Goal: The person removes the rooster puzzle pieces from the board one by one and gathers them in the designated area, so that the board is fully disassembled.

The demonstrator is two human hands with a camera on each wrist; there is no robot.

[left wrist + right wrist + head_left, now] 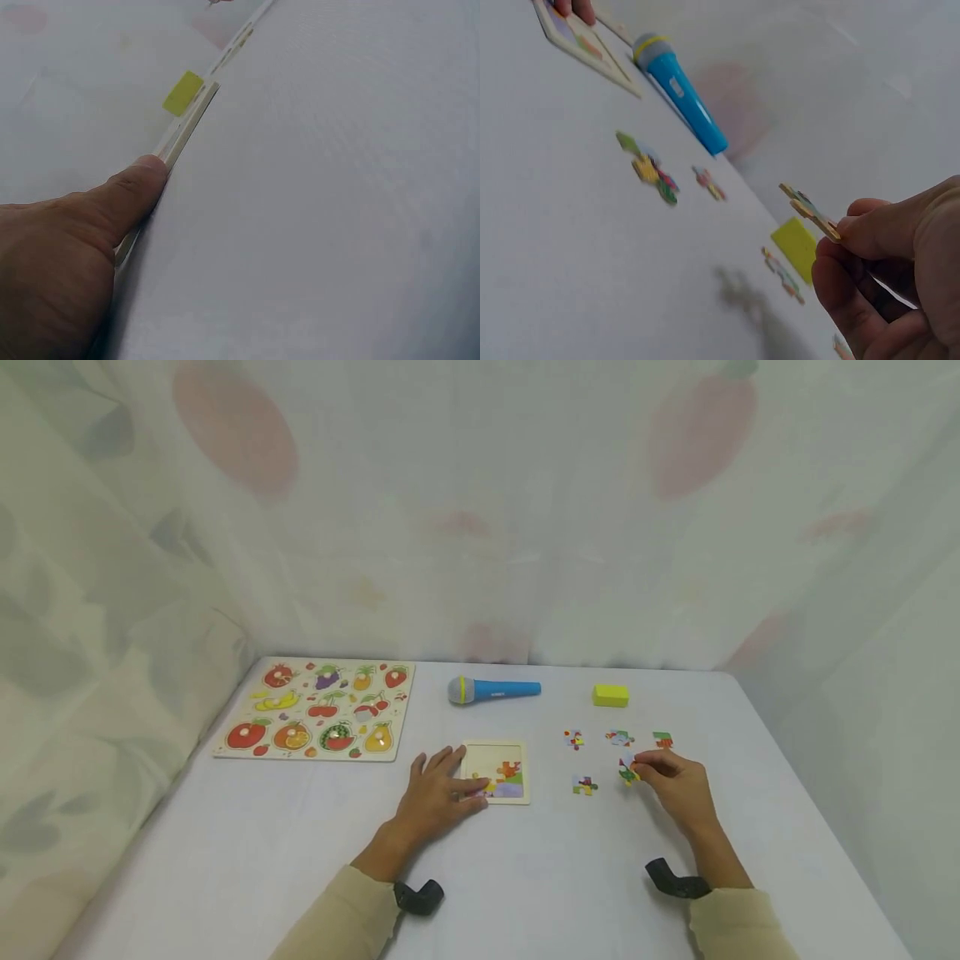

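Held puzzle piece: the piece [628, 771] is up off the table [525, 877], right of the frame, its shadow falling on the cloth below in the right wrist view.
Right hand: the right hand [678, 785] pinches that piece by its edge between thumb and fingertips, a hold that probably leaves most of the piece uncovered.
Puzzle frame: the shallow square frame [527, 772] lies flat near the middle, left of the loose pieces; joined pieces [509, 779] fill its near and right parts, while bare backing shows at the far left.
Left hand: the left hand [433, 797] is spread over the frame's left side, one finger reaching across the inside and the thumb along the near edge; it seems to be there to steady the frame, not to grip it.
Loose pieces: four lie apart between the frame and the far right, three in a far row [620, 738] and one nearer [585, 786]; the gaps probably make each easy to pick up.
Yellow block: the block [611, 696] sits beyond the far row, untouched.
Toy microphone: the blue microphone [498, 690] lies beyond the frame, its grey head to the left.
Fruit board: the board [302, 714] lies flat at far left, well apart from the right hand.
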